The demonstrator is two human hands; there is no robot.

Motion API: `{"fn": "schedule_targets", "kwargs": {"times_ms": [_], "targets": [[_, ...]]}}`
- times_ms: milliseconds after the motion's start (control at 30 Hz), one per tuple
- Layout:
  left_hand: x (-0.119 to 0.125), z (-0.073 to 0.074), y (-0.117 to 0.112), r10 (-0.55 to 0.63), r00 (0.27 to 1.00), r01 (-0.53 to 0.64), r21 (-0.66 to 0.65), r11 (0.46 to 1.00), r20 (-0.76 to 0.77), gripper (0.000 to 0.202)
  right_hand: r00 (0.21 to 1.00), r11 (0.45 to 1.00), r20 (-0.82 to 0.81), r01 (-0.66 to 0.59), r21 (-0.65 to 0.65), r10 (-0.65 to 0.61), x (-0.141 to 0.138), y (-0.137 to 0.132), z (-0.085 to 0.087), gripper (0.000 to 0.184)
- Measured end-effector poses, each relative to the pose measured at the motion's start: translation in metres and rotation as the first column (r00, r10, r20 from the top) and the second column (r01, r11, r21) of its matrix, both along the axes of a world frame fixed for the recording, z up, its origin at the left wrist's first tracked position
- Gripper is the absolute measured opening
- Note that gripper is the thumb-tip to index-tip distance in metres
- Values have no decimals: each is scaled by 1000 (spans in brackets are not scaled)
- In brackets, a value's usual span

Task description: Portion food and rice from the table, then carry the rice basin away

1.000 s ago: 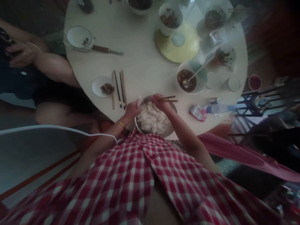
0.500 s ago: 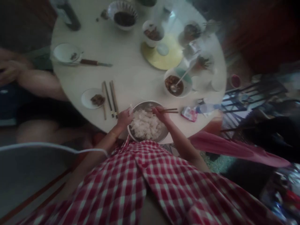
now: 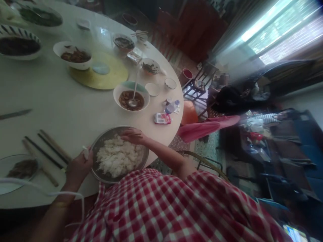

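A wide metal bowl (image 3: 102,137) heaped with white rice (image 3: 118,156) sits at the table's near edge, against the checked red clothing. My left hand (image 3: 79,164) is closed at the bowl's left rim, with a small white piece (image 3: 86,153), perhaps tissue, by the fingers. Over the right side of the rice, my right hand (image 3: 133,136) has its fingers bent round chopsticks, which show only faintly. Loose chopsticks (image 3: 45,153) lie left of the bowl, beside a plate of brown food (image 3: 22,168).
A soup bowl with a ladle (image 3: 131,99) stands beyond the rice. Behind it are a yellow round mat (image 3: 111,75) and several food bowls. A pink packet (image 3: 163,118) and plastic bottle (image 3: 172,107) lie near the right edge. A white cable (image 3: 63,194) crosses my left forearm.
The view has swung right, so the table sits further left and the window shows. My left hand stays at the bowl rim. The chopsticks in my right hand show less clearly.
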State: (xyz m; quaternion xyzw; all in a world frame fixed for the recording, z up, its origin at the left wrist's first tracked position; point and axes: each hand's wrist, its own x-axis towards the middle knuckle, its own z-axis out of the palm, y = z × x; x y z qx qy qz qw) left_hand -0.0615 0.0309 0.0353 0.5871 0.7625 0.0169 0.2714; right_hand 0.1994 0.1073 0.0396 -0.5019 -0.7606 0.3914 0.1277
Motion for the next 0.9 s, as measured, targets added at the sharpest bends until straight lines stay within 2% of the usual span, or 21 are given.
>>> {"fn": "schedule_targets", "kwargs": {"times_ms": [167,300,367,467,567,767,900], "targets": [[-4,4,36,-260,951,226,-200,953,-166,55,997,993,41,-71,96,67,12,-16,15,20],[7,1,62,-357,918,313,-239,919,-172,52,996,993,42,-79,82,76,22,-34,31,26],[13,-2,69,-380,906,327,-262,908,-187,53,999,997,21,-32,75,31,27,-43,37,27],[16,-7,73,-374,903,308,-285,908,-213,54,990,988,10,141,60,-142,36,-52,41,26],[14,-9,70,-341,915,283,-260,923,-214,51,960,959,5,279,57,-279,42,-57,36,24],[3,-8,49,-134,965,72,-265,962,-225,65,945,944,-40,326,57,-324,37,-51,20,22],[-4,-6,26,-86,973,26,-271,962,-213,69,930,932,-80,362,13,-360,27,-39,18,22]]}}
